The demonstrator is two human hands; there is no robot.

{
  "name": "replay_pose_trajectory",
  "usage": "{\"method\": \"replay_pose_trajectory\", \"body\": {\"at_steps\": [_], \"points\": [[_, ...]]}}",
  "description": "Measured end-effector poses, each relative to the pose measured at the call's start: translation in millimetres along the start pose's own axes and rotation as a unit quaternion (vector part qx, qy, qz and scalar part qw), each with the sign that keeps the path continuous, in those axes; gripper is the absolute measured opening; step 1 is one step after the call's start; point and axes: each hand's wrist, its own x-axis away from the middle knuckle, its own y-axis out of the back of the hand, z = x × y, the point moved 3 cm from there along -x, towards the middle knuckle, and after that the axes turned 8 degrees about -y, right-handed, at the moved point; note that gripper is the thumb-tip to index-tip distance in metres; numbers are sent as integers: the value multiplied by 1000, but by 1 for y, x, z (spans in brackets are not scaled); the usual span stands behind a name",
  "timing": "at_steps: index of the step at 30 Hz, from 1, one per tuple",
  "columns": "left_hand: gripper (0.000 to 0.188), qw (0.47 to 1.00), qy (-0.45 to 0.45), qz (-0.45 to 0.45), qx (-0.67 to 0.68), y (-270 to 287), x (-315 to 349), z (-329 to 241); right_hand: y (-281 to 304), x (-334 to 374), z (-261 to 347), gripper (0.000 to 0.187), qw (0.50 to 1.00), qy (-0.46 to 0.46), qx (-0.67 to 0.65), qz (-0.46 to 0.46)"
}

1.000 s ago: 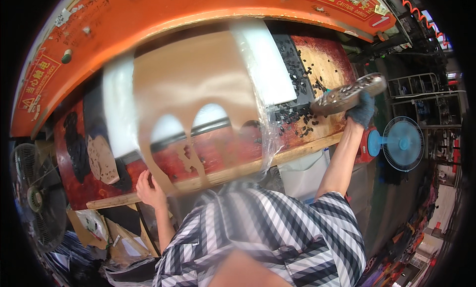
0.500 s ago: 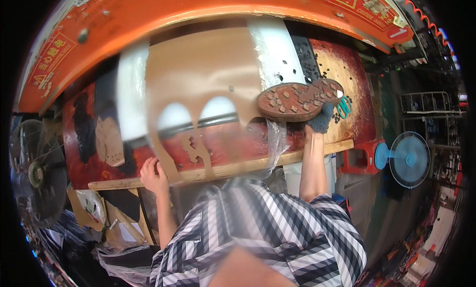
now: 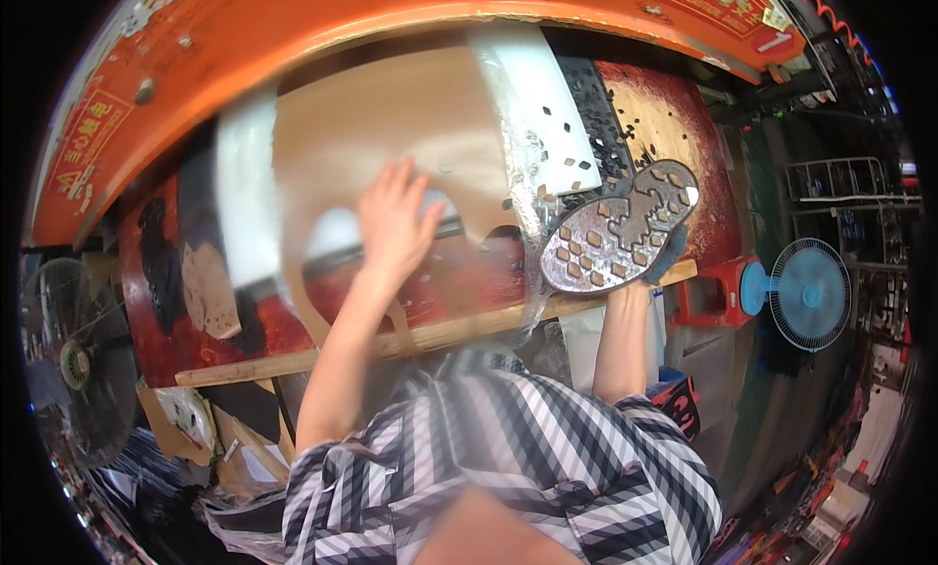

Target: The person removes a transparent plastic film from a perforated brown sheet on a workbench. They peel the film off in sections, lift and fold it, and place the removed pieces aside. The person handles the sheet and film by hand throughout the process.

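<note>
My right hand (image 3: 670,256), in a dark grey glove, grips a sole-shaped cutting die (image 3: 598,241) by its near side. The die is tilted, showing a metallic face with diamond-shaped openings. A smooth brown sheet (image 3: 386,101) lies over a white board (image 3: 535,82); sole-shaped gaps are cut into its near part. My bare left hand (image 3: 393,218) is over the sheet near these gaps, fingers stretched out and holding nothing. Whether it presses on the sheet is unclear.
An orange machine beam (image 3: 322,52) spans the far side. Small black diamond scraps (image 3: 583,165) lie around the board's right edge. A brown sole-shaped piece (image 3: 208,293) rests at the left. A wooden strip (image 3: 469,324) edges the table. Fans stand at both sides, including a blue one (image 3: 809,284).
My left hand has moved from the table's front edge up over the brown sheet. The die in my right hand has come nearer and tilted; brown filled its face before.
</note>
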Motion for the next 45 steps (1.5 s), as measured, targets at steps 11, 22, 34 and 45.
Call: {"method": "replay_pose_trajectory", "body": {"at_steps": [11, 22, 34, 45], "points": [[37, 892, -149, 117, 410, -24, -25, -97, 50, 33, 48, 53, 996, -16, 53, -75], [14, 948, -55, -53, 310, 3, 34, -33, 0, 1, 49, 50, 984, -117, 134, 12], [23, 897, 408, -41, 164, 60, 210, 66, -219, -57, -96, 46, 908, -229, 286, 205], [16, 941, 190, -178, 217, 68, 233, 68, -360, -57, -275, 52, 652, -117, 735, 144]]}}
